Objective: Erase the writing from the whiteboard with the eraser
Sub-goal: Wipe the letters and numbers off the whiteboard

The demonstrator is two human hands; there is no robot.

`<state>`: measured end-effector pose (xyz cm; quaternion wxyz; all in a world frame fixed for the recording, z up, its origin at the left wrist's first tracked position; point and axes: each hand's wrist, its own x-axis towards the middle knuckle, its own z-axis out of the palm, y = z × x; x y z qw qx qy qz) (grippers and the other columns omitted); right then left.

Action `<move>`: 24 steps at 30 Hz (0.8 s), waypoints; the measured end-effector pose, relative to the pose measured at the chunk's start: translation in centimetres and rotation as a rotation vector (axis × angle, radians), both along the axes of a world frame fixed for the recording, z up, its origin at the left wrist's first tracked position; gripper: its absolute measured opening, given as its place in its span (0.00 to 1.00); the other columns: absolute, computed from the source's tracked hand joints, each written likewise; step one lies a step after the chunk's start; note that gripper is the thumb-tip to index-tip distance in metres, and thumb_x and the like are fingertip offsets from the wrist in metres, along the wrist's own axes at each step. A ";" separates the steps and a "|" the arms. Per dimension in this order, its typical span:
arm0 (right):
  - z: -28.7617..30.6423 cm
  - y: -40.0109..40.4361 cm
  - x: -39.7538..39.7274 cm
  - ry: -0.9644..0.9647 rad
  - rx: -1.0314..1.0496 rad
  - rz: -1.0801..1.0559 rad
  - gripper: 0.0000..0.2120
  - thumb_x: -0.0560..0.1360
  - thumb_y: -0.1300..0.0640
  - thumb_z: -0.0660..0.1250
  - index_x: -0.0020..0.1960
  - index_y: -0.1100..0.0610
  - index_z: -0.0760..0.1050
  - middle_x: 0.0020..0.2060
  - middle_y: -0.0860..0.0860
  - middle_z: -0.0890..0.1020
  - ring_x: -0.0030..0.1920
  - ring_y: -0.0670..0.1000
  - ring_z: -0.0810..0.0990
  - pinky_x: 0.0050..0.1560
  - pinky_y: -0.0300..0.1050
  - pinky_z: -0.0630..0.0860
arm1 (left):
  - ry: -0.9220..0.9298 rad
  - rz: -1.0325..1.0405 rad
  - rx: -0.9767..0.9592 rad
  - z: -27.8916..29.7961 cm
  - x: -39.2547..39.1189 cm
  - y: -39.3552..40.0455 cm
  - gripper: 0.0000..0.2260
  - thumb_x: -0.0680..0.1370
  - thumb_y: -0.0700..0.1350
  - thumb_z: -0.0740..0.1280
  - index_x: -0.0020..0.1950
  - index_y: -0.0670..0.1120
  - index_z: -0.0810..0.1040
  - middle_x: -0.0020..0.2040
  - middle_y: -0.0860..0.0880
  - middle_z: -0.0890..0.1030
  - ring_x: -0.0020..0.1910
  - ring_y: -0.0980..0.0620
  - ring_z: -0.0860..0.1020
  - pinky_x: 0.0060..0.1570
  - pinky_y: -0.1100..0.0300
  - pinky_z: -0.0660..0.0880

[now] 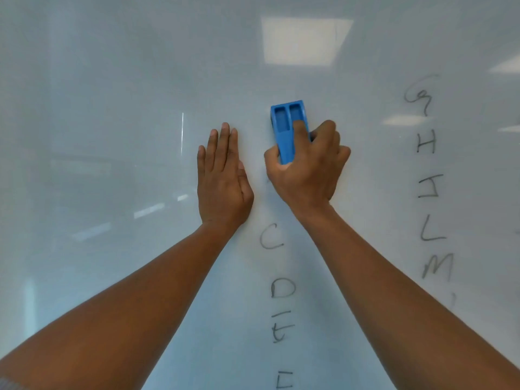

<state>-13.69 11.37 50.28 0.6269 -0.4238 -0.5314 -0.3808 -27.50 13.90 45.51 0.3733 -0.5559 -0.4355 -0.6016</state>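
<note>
Blue eraser (287,128) in right hand (308,167) grip, protruding above the knuckles

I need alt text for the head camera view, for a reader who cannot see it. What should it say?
A person's right hand presses a blue eraser against a whiteboard, while the left hand rests flat on the board beside it. Handwritten letters remain: C, D, E, F in a column below the eraser, and G, H, I, L, M in another column to the right.

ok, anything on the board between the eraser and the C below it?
Nothing visible. The right hand holds the eraser above the C, with bare whiteboard between. The left hand lies flat to the side.
</note>
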 end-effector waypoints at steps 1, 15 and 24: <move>0.7 0.0 1.0 0.058 0.003 -0.007 0.22 0.69 0.46 0.65 0.58 0.57 0.76 0.45 0.57 0.73 0.42 0.56 0.72 0.42 0.49 0.65 | -0.012 0.001 0.000 0.0 0.1 0.0 0.24 0.84 0.43 0.50 0.81 0.42 0.56 0.82 0.46 0.56 0.81 0.48 0.51 0.80 0.50 0.47; -4.1 -0.3 -1.9 -0.098 -0.055 0.042 0.22 0.71 0.43 0.64 0.59 0.56 0.77 0.45 0.56 0.73 0.43 0.55 0.72 0.43 0.50 0.66 | 0.016 0.049 -0.055 -1.2 -0.1 0.1 0.25 0.85 0.46 0.53 0.82 0.43 0.53 0.82 0.46 0.54 0.81 0.49 0.50 0.80 0.49 0.47; -0.8 -0.6 -1.5 0.229 -0.059 0.086 0.22 0.71 0.46 0.64 0.60 0.57 0.76 0.47 0.57 0.73 0.45 0.56 0.73 0.44 0.50 0.68 | -0.026 0.040 -0.036 -1.6 0.4 -0.3 0.24 0.84 0.44 0.49 0.81 0.43 0.55 0.82 0.46 0.56 0.81 0.48 0.51 0.80 0.50 0.47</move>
